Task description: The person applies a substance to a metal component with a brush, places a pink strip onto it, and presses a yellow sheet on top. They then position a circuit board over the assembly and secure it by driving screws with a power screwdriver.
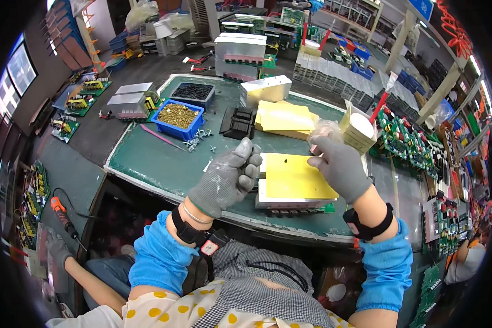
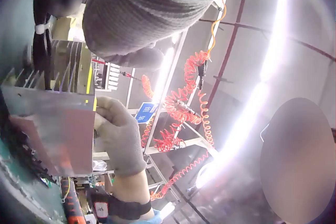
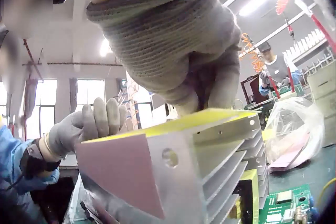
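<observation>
A yellow sheet (image 1: 292, 177) lies over a finned aluminium heat sink (image 3: 184, 176) at the table's front edge. Both hands wear grey gloves. My right hand (image 1: 341, 169) is at the sheet's right edge, its thumb and fingers bent and pinching there; the fingertips are partly hidden behind the sheet in the right wrist view. My left hand (image 1: 227, 177) hovers beside the heat sink's left side, fingers loosely curled, with nothing visible in it. A small dark spot (image 1: 286, 160) shows near the sheet's far edge. A green circuit board (image 3: 286, 205) sits by the heat sink's base.
Beyond the work lie stacked yellow sheets (image 1: 284, 116), a black block (image 1: 238, 122), and a blue bin (image 1: 179, 119) of brass-coloured pieces. A dark bin (image 1: 194, 93) stands behind it. Loose screws (image 1: 197, 141) and a pink stick (image 1: 161, 136) are left; a white roll in a box (image 1: 358, 128) is right.
</observation>
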Available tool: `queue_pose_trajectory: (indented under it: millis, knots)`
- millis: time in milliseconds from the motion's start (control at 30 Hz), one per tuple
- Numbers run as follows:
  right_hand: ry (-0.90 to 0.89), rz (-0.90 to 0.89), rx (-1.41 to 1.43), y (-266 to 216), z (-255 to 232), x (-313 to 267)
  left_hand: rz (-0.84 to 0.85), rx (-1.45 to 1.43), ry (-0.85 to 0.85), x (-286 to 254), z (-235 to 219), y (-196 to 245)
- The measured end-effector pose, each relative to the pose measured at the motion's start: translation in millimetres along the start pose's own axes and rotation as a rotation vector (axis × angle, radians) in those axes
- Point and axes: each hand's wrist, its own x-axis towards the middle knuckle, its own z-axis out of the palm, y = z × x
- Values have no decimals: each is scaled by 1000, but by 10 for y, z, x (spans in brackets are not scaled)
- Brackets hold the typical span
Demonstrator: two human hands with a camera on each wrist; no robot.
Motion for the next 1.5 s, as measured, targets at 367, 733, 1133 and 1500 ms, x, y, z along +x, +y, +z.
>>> queue_pose_trajectory:
  millis: [367, 733, 1133, 1500]
  knots:
    - [247, -228, 375, -744, -6, 50, -34, 305, 93, -26, 268, -64]
    - [176, -5, 815, -621, -37, 49, 59, -18, 32, -49, 414, -12]
    - [252, -337, 329, -783, 114, -78, 49, -91, -334, 95, 59, -98]
    - [236, -709, -135, -848, 116, -83, 49, 109, -227, -198, 411, -151]
